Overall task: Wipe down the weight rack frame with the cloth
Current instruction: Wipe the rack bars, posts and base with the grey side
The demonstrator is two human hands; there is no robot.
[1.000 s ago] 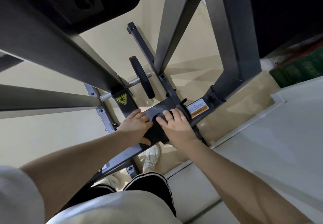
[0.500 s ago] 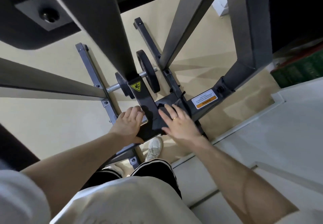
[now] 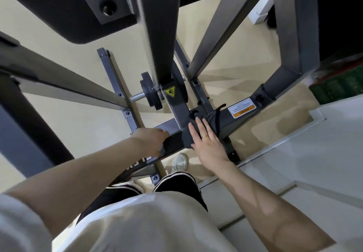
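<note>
The dark grey weight rack frame fills the head view, its low cross beam running from lower left to upper right. A dark grey cloth with a black cord is draped over that beam beside the upright with the yellow warning sticker. My right hand lies flat on the cloth with straight fingers and presses it onto the beam. My left hand grips the bare beam just left of the cloth, fingers over the top and thumb on the near side.
A black weight plate sits on a steel peg behind the beam. Slanted frame tubes cross above, and a black pad hangs overhead at top left. A pale raised platform lies to the right, and a green crate at far right.
My right hand has flattened and slid right along the beam with the cloth. My left hand has shifted left along the beam, away from the cloth.
</note>
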